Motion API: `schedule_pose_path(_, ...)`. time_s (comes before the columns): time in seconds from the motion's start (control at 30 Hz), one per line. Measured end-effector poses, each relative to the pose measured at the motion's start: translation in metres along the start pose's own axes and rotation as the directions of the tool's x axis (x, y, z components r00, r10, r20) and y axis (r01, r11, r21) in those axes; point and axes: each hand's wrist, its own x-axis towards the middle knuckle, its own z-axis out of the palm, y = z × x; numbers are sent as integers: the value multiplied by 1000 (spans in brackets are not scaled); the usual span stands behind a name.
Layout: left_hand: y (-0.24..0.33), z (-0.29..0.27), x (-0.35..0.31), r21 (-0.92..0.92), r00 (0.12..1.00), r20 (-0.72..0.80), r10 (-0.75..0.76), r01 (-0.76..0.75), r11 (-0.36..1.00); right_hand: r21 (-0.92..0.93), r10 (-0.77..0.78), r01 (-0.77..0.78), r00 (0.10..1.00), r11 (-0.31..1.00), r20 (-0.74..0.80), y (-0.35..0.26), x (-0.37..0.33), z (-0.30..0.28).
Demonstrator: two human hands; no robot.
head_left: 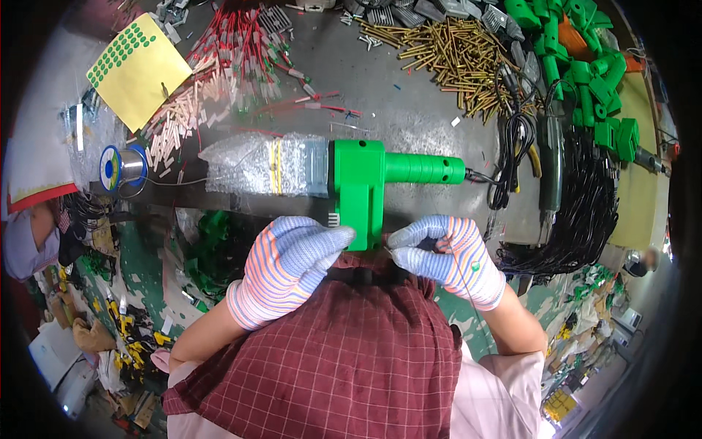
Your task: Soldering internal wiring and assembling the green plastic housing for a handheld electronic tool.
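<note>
A green plastic tool housing (360, 192), with a ribbed round handle pointing right and a black cable at its end, lies across the near edge of the bench. My left hand (291, 262), in a striped knit glove, is closed at the housing's lower left edge, fingertips against it. Just right of the housing's lower end, my right hand (452, 257), gloved alike, makes a pinch. What sits between those fingertips is too small to make out. A thin dark strand runs down from this hand past the wrist. Left of the housing lies a bubble-wrapped pad (252, 167) with yellow bands.
A solder spool (130, 168) stands at left, near a yellow sticker sheet (139, 72) and white sleeves (172, 121). Red wires (241, 51) and brass rods (457, 62) lie at the back. At right are a soldering-iron-like tool (552, 161), black cables (585, 197) and green housings (585, 73).
</note>
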Motion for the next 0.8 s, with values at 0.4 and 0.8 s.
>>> schedule_pose_path(0.4,11,8,-13,331,962,102,253,-273,903,-134,15,-27,996,991,-87,-8,-4,27)
schedule_pose_path(0.8,-4,6,-9,334,988,-81,132,-97,937,-111,-390,374,887,921,-249,-21,24,1)
